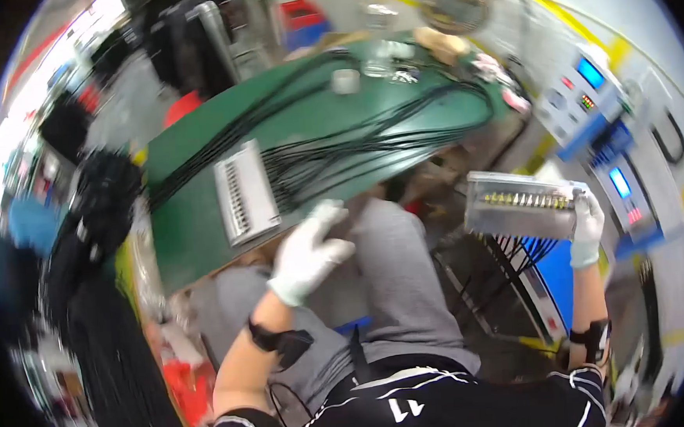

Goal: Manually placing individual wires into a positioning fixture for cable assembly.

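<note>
My right hand, in a white glove, grips the right end of a flat silvery connector holder. A row of small brass-coloured connector ends sits along the holder, and black cables hang below it. My left hand, also gloved in white, hovers over my lap by the table's front edge with its fingers apart and nothing in them. Just beyond it, a second white holder lies on the green table, with a row of dark slots and black cables running off to its right.
A clear bottle and a white roll stand toward the table's back. Behind is a fan. At right are instruments with lit screens and a blue panel. A bundle of black cables hangs at left.
</note>
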`<action>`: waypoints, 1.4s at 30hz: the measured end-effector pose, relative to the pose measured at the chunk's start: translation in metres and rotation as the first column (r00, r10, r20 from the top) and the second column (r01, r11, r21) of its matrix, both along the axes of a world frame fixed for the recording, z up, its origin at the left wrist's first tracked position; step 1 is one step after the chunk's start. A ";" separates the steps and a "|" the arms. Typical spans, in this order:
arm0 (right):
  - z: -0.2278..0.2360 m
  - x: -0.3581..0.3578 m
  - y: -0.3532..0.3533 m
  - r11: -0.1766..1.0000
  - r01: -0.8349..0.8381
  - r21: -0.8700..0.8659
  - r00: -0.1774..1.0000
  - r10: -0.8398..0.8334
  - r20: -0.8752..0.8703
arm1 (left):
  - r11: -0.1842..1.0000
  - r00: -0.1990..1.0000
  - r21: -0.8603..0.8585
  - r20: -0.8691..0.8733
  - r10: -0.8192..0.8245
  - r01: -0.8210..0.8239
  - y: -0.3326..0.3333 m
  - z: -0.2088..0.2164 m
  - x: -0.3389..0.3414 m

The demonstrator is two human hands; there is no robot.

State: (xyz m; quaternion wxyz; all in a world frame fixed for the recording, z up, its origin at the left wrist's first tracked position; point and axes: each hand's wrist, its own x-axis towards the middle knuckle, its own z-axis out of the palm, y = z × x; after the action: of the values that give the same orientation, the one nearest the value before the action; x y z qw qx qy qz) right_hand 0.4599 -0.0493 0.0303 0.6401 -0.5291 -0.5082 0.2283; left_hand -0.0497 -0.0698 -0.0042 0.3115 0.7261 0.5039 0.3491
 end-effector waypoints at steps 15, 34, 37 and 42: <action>-0.060 -0.495 0.222 0.566 -0.793 -0.224 0.257 0.645 0.720 | 0.864 0.244 -0.503 0.840 0.485 0.014 -0.017 -0.080 -0.092; 0.086 -0.451 0.159 0.640 -0.738 -0.215 0.114 0.432 0.895 | 0.972 0.583 -0.235 0.793 0.179 0.021 -0.023 -0.073 -0.126; 0.136 -0.355 0.113 0.720 -0.657 0.224 0.441 0.126 0.889 | 0.986 0.609 -0.144 0.790 0.065 0.082 -0.017 -0.042 -0.122; 0.213 -0.170 0.049 0.832 -0.375 0.409 0.830 0.105 0.548 | 0.941 0.510 -0.259 0.852 0.116 0.218 0.015 -0.035 -0.128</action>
State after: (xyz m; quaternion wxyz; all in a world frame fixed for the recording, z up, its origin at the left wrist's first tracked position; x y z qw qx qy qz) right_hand 0.2902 -0.0006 0.2433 0.5640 -0.3147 -0.7631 0.0240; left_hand -0.1777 -0.0551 -0.0390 0.6477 0.4088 0.3129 0.5616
